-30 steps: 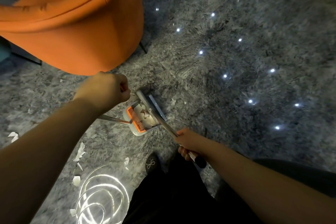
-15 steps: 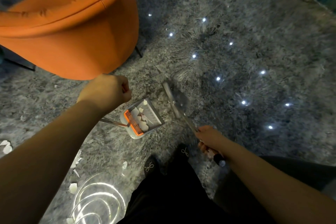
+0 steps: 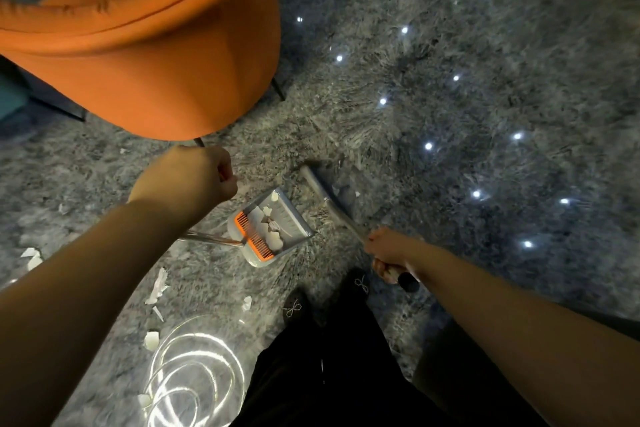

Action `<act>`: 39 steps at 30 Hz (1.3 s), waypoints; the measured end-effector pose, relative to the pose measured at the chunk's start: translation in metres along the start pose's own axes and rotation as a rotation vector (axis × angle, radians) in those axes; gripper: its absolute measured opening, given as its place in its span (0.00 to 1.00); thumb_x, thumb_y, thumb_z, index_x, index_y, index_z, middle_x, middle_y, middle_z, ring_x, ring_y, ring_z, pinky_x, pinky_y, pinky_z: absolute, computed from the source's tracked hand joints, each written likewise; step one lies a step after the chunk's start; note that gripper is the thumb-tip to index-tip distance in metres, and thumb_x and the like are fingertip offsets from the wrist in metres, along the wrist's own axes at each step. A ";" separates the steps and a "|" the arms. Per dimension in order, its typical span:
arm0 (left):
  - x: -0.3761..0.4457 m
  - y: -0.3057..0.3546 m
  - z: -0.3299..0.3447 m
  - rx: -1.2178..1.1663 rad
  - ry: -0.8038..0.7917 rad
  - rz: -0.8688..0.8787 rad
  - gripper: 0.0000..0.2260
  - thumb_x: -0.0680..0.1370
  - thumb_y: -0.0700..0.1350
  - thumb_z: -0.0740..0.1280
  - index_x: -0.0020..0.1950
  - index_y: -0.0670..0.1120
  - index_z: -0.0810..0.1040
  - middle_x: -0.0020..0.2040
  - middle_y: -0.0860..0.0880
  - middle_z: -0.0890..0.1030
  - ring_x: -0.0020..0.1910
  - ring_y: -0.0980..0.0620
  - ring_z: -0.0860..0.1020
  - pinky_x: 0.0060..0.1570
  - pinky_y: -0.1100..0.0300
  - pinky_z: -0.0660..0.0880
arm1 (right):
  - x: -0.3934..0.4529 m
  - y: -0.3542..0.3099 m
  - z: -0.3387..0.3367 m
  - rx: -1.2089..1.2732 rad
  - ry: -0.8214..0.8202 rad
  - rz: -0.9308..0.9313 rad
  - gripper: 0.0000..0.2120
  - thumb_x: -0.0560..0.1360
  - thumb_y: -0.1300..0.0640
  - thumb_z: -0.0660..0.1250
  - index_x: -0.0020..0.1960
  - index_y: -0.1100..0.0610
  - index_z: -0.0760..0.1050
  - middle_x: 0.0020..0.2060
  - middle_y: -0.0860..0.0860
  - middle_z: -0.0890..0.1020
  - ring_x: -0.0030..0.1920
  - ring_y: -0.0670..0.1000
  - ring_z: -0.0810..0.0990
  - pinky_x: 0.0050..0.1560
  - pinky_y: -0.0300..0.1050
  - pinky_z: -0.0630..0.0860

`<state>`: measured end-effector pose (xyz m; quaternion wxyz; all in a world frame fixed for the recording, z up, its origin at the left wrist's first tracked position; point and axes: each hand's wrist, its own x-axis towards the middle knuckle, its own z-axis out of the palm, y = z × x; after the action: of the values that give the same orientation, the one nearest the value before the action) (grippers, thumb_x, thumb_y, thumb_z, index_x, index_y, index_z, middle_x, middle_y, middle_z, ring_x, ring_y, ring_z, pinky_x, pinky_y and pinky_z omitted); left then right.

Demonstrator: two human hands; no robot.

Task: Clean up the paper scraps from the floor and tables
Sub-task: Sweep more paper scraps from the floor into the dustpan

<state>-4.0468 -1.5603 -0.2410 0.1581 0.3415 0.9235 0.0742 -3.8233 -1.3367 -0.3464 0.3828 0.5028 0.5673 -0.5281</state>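
Fingers of the left hand [image 3: 188, 177] are curled into a fist round the top of the dustpan handle [image 3: 211, 238], a thin metal rod that runs down from under the wrist to the pan. Fingers of the right hand [image 3: 388, 253] are wrapped round the broom handle [image 3: 341, 213], with its dark end cap [image 3: 408, 282] sticking out below the hand.

The dustpan [image 3: 277, 230] sits on the grey shaggy rug [image 3: 485, 114], just in front of the person's dark shoes [image 3: 294, 308]. It is pale grey with an orange comb [image 3: 254, 236] along its near edge, and several white scraps [image 3: 272, 229] lie inside it. The broom head [image 3: 315, 177] is on the rug just right of the pan and is blurred.

More scraps [image 3: 157, 286] lie loose on the rug at lower left, near a glowing coil of light cord [image 3: 194, 378]; another scrap [image 3: 31, 258] lies at the far left edge. Small white lights [image 3: 428, 146] dot the rug to the right. An orange chair [image 3: 145, 45] stands behind the left hand, its thin dark legs [image 3: 278, 92] on the rug.
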 end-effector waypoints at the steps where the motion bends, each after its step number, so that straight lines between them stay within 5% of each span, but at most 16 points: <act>1: -0.001 -0.002 0.000 0.016 0.014 -0.012 0.07 0.74 0.49 0.72 0.39 0.52 0.76 0.35 0.48 0.79 0.34 0.46 0.75 0.28 0.62 0.66 | -0.002 -0.003 0.009 -0.007 -0.021 -0.009 0.07 0.82 0.61 0.55 0.47 0.60 0.69 0.27 0.56 0.72 0.23 0.50 0.68 0.24 0.41 0.68; 6: -0.012 -0.007 0.006 -0.004 0.030 -0.044 0.06 0.74 0.49 0.71 0.39 0.52 0.75 0.35 0.46 0.79 0.35 0.42 0.76 0.31 0.57 0.71 | -0.022 -0.022 0.045 -0.142 -0.089 -0.060 0.11 0.82 0.62 0.54 0.62 0.63 0.68 0.33 0.59 0.74 0.26 0.51 0.70 0.26 0.43 0.70; 12: -0.034 -0.026 0.007 -0.061 0.067 -0.113 0.06 0.74 0.50 0.70 0.40 0.51 0.76 0.36 0.46 0.80 0.37 0.42 0.77 0.32 0.56 0.72 | -0.051 -0.034 0.061 -0.079 -0.146 -0.026 0.07 0.81 0.61 0.55 0.47 0.59 0.69 0.28 0.55 0.69 0.22 0.48 0.66 0.23 0.36 0.65; 19: -0.092 -0.062 -0.005 -0.172 0.172 -0.405 0.06 0.73 0.50 0.71 0.39 0.52 0.77 0.38 0.46 0.82 0.39 0.41 0.79 0.34 0.56 0.74 | -0.063 -0.053 0.066 -0.154 -0.117 -0.170 0.04 0.82 0.58 0.57 0.55 0.54 0.70 0.26 0.55 0.70 0.17 0.45 0.66 0.19 0.33 0.65; 26: -0.149 -0.060 -0.021 -0.164 0.234 -0.545 0.07 0.73 0.50 0.72 0.38 0.52 0.76 0.31 0.51 0.75 0.35 0.44 0.76 0.33 0.57 0.73 | -0.041 -0.109 0.060 -0.539 -0.145 -0.317 0.07 0.80 0.63 0.58 0.45 0.55 0.70 0.24 0.54 0.70 0.17 0.46 0.67 0.17 0.34 0.63; 33: -0.222 -0.028 -0.008 -0.150 0.281 -0.846 0.04 0.73 0.51 0.72 0.41 0.52 0.80 0.35 0.49 0.80 0.33 0.48 0.73 0.33 0.58 0.71 | -0.043 -0.140 0.086 -0.708 -0.257 -0.241 0.06 0.82 0.61 0.56 0.48 0.54 0.69 0.25 0.55 0.67 0.15 0.45 0.63 0.18 0.31 0.62; 39: -0.306 0.002 0.020 -0.192 0.362 -1.207 0.05 0.71 0.50 0.73 0.38 0.52 0.80 0.30 0.51 0.75 0.31 0.47 0.73 0.32 0.58 0.69 | -0.039 -0.134 0.120 -0.868 -0.325 -0.205 0.10 0.82 0.60 0.56 0.62 0.53 0.67 0.27 0.53 0.67 0.16 0.44 0.63 0.20 0.31 0.62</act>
<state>-3.8197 -1.7581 -0.1854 0.0432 -0.2726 0.9547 0.1109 -3.9577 -1.4528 -0.2981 0.5874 0.1486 0.7149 -0.3491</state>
